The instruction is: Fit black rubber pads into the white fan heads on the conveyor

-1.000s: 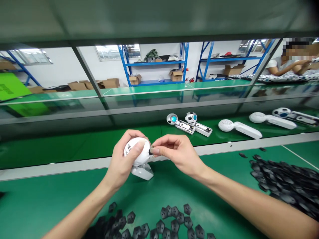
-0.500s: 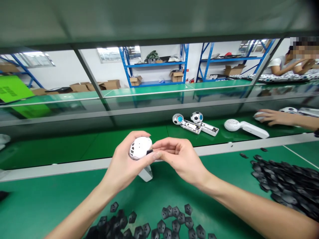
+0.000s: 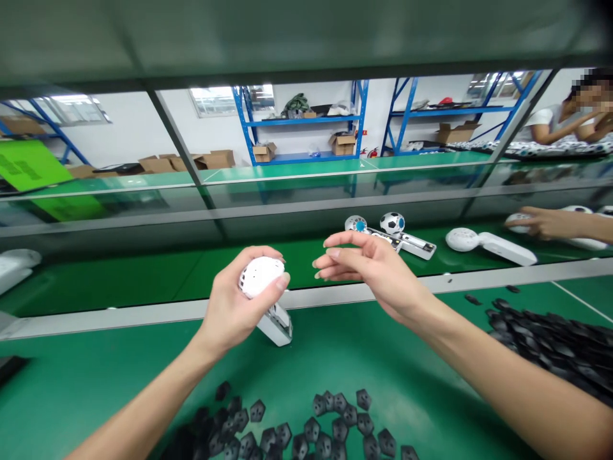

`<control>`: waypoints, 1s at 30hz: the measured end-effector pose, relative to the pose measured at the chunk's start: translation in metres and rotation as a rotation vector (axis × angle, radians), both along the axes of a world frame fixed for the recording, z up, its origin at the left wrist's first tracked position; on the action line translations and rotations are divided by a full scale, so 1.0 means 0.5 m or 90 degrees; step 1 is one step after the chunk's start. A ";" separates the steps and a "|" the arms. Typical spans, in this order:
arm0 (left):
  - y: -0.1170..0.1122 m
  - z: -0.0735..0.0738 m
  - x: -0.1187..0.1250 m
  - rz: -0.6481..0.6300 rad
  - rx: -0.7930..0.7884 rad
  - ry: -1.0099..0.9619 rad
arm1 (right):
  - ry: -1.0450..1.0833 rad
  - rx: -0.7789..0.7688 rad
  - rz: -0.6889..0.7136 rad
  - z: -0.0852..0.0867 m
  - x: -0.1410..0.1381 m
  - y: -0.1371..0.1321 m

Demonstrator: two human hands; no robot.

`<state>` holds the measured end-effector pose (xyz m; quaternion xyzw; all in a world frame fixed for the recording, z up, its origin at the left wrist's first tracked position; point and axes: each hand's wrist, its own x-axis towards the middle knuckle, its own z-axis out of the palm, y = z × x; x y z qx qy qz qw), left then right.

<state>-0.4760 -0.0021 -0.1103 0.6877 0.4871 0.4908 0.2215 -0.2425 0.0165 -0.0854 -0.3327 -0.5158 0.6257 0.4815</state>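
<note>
My left hand [image 3: 234, 297] is closed around the round white head of a handheld fan [image 3: 261, 278], with my thumb across its near side. The fan's white handle [image 3: 276, 326] points down toward the green table, its inside partly exposed. To the right, my right hand [image 3: 364, 265] hangs in the air apart from the fan, fingers loosely stretched, with nothing visible in them. Black pentagon pieces [image 3: 323, 444] lie scattered on the table below both hands. Behind my right hand, two fans with football-pattern heads [image 3: 393, 223] and uncovered handles rest on the green belt.
Another white fan [image 3: 498, 246] lies on the belt, right. A co-worker's hand [image 3: 541, 222] touches a white head beyond it. A heap of black pieces [image 3: 550, 345] covers the right table. A metal rail [image 3: 158, 313] divides belt from table. A panel [image 3: 306, 38] hangs overhead.
My right hand has moved off the fan, up and right, and its fingers have opened. The black piece at its fingertips is out of sight. The belt's fans appear farther right.
</note>
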 end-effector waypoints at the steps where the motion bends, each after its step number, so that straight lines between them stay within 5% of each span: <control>1: 0.002 0.000 0.000 0.007 0.001 -0.004 | -0.010 -0.011 0.000 -0.001 0.001 0.002; 9: 0.039 0.013 0.000 0.066 -0.081 -0.093 | -0.316 -0.006 0.220 -0.016 0.016 -0.012; 16: 0.124 -0.032 -0.012 0.139 -0.328 -0.576 | -0.440 0.106 0.244 -0.026 0.015 -0.028; 21: 0.139 -0.040 -0.025 0.144 -0.467 -0.592 | -0.500 0.145 0.266 -0.032 0.022 -0.025; 30: 0.113 -0.015 -0.059 0.163 -0.477 -0.519 | -0.750 0.366 0.471 -0.052 -0.006 -0.070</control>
